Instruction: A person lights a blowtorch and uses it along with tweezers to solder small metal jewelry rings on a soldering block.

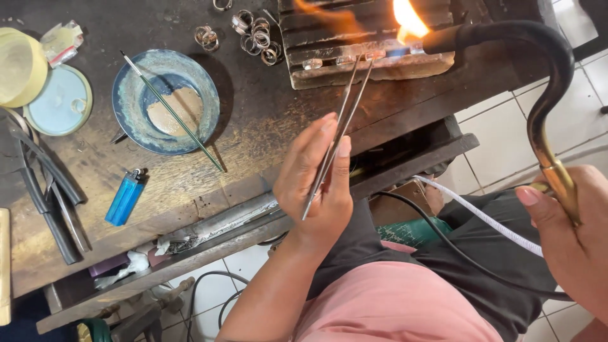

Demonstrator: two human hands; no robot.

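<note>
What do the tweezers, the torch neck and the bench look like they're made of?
Tweezers: thin, grey and shiny, probably steel. Torch neck: black curved tube turning yellowish and glossy toward the right hand, possibly brass. Bench: dark, scorched, grainy planks, looks like wood.

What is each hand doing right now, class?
Left hand: closed on long metal tweezers pointing at the soldering block.
Right hand: closed on the curved torch, flame lit.
</note>
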